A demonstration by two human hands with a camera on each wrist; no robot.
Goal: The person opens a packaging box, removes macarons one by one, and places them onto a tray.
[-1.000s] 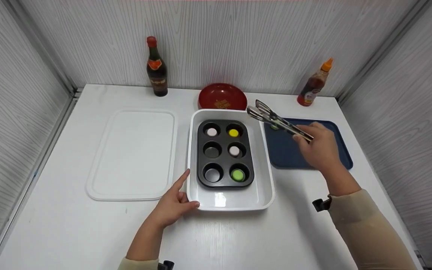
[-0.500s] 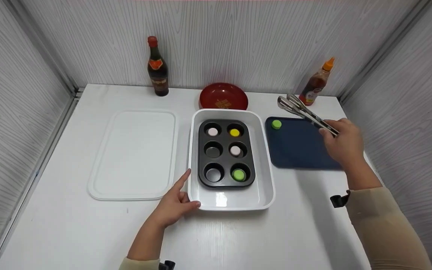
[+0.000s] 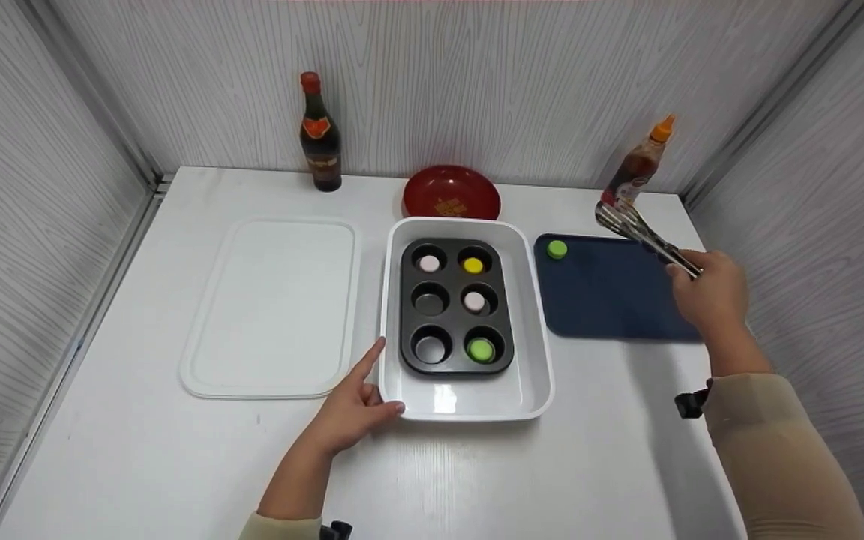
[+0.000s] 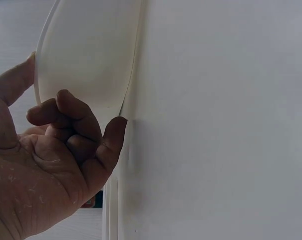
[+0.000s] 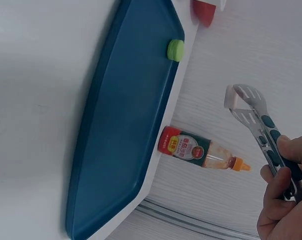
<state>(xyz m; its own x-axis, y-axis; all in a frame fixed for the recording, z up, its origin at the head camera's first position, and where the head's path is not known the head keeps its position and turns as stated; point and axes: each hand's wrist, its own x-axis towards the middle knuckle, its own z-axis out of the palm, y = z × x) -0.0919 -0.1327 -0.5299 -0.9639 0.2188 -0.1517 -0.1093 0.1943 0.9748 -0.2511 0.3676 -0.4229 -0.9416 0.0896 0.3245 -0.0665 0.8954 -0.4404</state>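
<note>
My right hand [image 3: 711, 296] grips metal tongs [image 3: 649, 236] above the right side of a dark blue tray [image 3: 612, 292]. In the right wrist view the tongs' slotted ends stand apart; a pale patch shows at one tip, and I cannot tell whether it is a held piece. A green macaron-like piece [image 3: 556, 250] lies at the tray's far left corner. My left hand [image 3: 346, 412] touches the near left corner of a white bin [image 3: 469, 405] with thumb and forefinger extended, other fingers curled. Inside is a dark muffin pan [image 3: 453, 319] with pink, yellow and green round pieces in its cups.
A white lid-like panel [image 3: 274, 307] lies left of the bin. Behind the bin sits a red bowl [image 3: 451, 191]. A dark glass bottle [image 3: 320, 142] stands at the back left, and an orange-capped sauce bottle [image 3: 636, 165] at the back right, close to the tongs' tips.
My right hand has carried the tongs rightward, from beside the bin's far right corner to over the blue tray's right side, uncovering the green piece. The left hand stays at the bin.
</note>
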